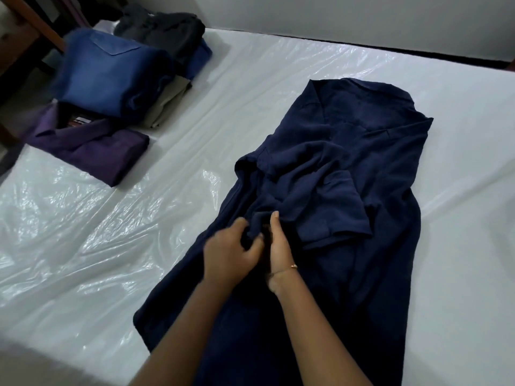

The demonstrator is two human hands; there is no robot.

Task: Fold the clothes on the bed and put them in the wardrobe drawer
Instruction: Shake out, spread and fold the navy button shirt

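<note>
Navy shirt (348,168) | flat on bed (278,79) | sleeves bunched mid-chest

Dark navy short-sleeved collared shirt (348,168) spread lengthwise on the plastic-covered white bed (111,246), sleeves folded inward; folded garments (111,79) stacked at far left.
</note>
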